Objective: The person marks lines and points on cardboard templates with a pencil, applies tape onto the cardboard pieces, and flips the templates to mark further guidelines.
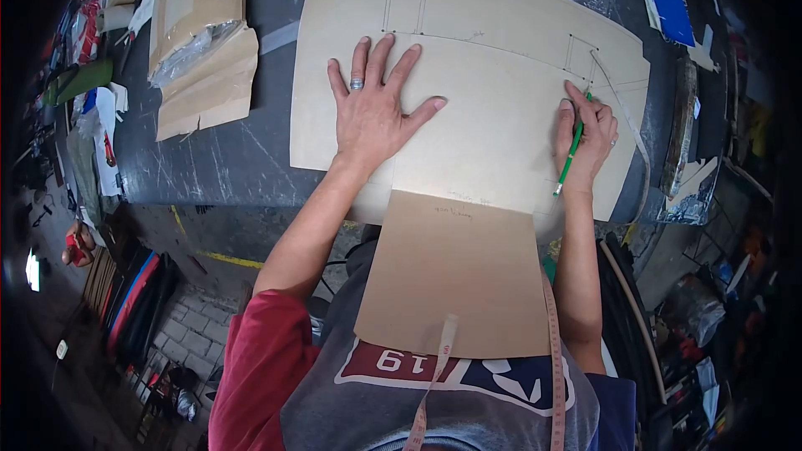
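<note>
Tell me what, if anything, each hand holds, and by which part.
The right hand holds a green pencil toward its far end; the other end juts out by the wrist. The left hand holds nothing; it lies spread on the tan sheet.

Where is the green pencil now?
The green pencil is right of centre in the head view, held in the right hand over the large tan sheet.

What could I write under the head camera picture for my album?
Left hand spread on a pale sheet, right hand holding a green pencil near a drawn rectangle.
</note>
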Motion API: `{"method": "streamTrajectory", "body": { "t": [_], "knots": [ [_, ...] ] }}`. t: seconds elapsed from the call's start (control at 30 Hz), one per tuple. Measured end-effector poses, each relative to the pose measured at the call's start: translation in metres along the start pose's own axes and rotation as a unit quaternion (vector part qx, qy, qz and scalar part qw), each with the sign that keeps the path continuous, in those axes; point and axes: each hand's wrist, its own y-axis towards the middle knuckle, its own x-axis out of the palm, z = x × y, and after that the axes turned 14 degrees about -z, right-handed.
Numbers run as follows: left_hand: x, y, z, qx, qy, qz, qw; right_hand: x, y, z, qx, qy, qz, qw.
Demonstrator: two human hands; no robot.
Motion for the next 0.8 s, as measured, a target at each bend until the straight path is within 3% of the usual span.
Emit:
{"method": "streamTrajectory", "body": {
  "t": [0.8],
  "knots": [
    [0.0003,-0.0003,0.0004,-0.003,-0.009,-0.002,1.000,0.0004,0.0003,-0.0005,0.011,0.004,0.006,1.000]
  ]
}}
